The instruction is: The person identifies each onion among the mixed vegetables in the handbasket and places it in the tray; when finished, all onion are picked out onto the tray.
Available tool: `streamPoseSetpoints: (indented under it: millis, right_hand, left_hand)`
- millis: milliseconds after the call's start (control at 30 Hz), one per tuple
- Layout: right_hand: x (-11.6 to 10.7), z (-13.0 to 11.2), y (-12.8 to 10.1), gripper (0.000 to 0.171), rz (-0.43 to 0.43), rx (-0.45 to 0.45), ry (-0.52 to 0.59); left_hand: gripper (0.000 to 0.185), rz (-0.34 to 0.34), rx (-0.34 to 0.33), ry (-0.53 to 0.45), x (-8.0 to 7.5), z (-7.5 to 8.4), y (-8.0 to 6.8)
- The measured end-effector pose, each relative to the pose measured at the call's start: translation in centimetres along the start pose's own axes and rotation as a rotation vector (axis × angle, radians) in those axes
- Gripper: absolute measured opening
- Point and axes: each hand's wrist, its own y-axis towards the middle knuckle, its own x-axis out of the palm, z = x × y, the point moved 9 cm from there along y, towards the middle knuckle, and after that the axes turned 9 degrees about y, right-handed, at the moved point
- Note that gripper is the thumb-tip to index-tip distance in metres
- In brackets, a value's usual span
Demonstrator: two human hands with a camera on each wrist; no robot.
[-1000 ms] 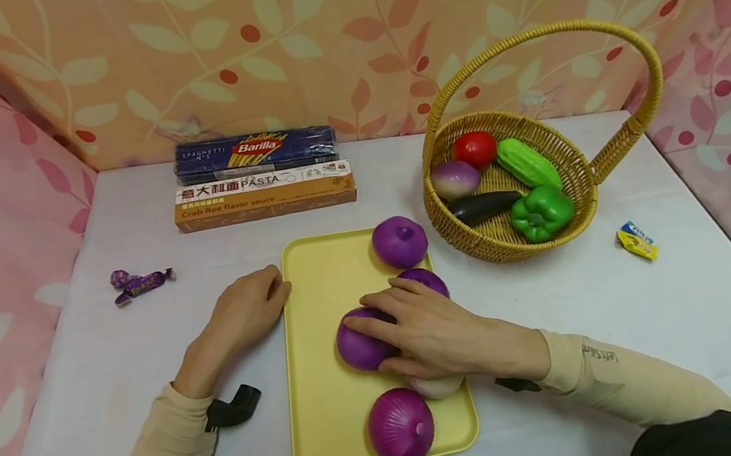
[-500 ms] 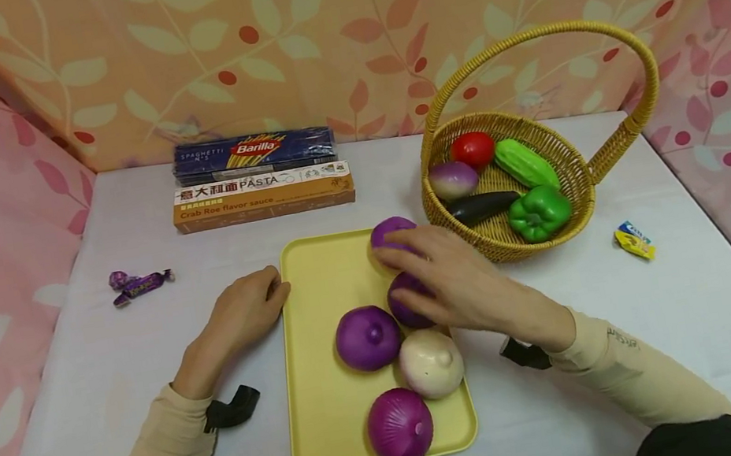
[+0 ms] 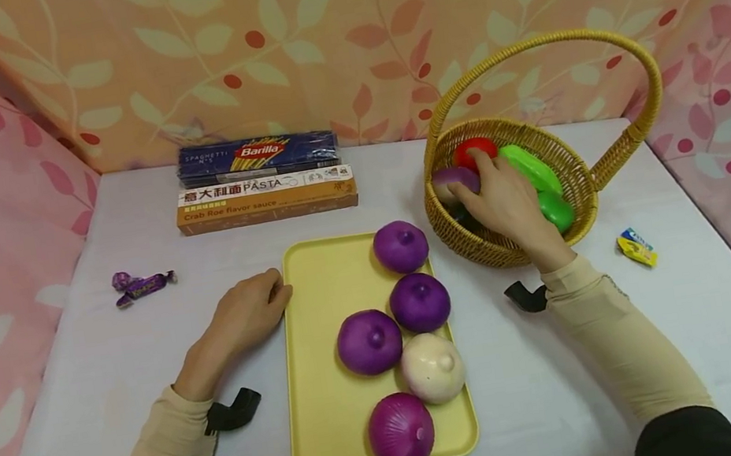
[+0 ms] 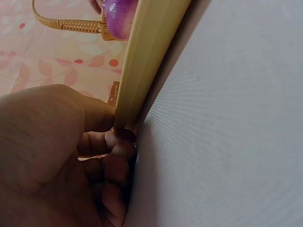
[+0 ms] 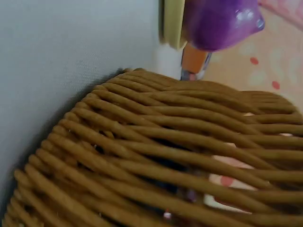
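Since the earlier head frames, the right hand point(image 3: 502, 194) is no longer lying over the onions on the yellow tray point(image 3: 317, 283); it is now reaching inside the wicker basket point(image 3: 482, 241). From the head view, its fingers are spreading over the purple-and-white turnip point(image 3: 450, 179) and the red tomato point(image 3: 468, 150), apparently touching both; whether they are gripping either cannot be told. The turnip is sitting against the basket's left inner wall, its long axis not readable under the fingers. The left hand point(image 3: 245, 311) is resting on the table with loosely curled fingers meeting the tray's left edge. Four purple onions and one white onion point(image 3: 432, 366) are lying on the tray.

The left wrist view is supplying what the head view lacks: curled fingertips point(image 4: 116, 142) are pressing against the tray rim point(image 4: 147, 61), holding nothing.

The right wrist view is showing only the basket's woven wall point(image 5: 156, 156) from outside, with a purple onion point(image 5: 220, 21) beyond; the hand itself is not appearing there.
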Motion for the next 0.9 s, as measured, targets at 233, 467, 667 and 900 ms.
streamPoseSetpoints:
  millis: [233,467,667,900]
  right_hand:
    - [1.9,1.5,1.3,0.061,-0.134,0.103,-0.035]
    - [0.8,1.4,0.4,0.067,-0.045,0.090,0.034]
    - [-2.7,-1.7,-2.6,0.065,0.228,-0.152,0.224]
    - [-2.6,-8.9,-6.5,0.071,0.212,-0.559,0.306]
  left_hand:
    - [0.025,0.011,0.005,-0.004,-0.1,0.1,0.0]
    - [0.025,0.006,0.000,0.002,0.1,0.0,0.2]
    - [0.025,0.007,0.009,0.014,-0.1,0.2,0.1]
    - [0.024,0.014,0.012,0.012,-0.1,0.2,0.1]
